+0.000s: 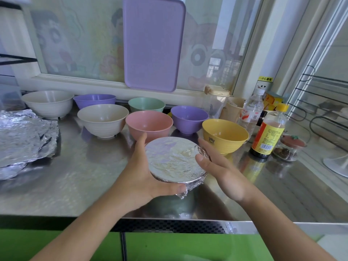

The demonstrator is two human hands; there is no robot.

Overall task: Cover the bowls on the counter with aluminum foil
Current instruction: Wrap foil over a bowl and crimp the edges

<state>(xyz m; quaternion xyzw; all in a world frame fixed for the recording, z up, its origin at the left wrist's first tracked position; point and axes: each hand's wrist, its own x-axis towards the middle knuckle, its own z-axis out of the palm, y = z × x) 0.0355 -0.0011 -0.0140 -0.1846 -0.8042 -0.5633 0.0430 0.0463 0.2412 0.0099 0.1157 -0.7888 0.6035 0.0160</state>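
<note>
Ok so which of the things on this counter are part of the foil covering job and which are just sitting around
Part of the job:
foil-covered bowl, held between left hand and right hand
crumpled aluminum foil sheet
seven uncovered bowls, e.g. pink plastic bowl, yellow plastic bowl

Just lying about:
purple plastic tray
clear water bottle
yellow-capped sauce bottle
small red-lidded glass jar

Seven open bowls (149, 123), one foil-covered bowl (174, 159), two bottles (269, 132), two hands (143, 172)

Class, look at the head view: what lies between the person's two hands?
The foil-covered bowl: the left hand grips its near-left rim, the right hand rests open at its right side.
</note>
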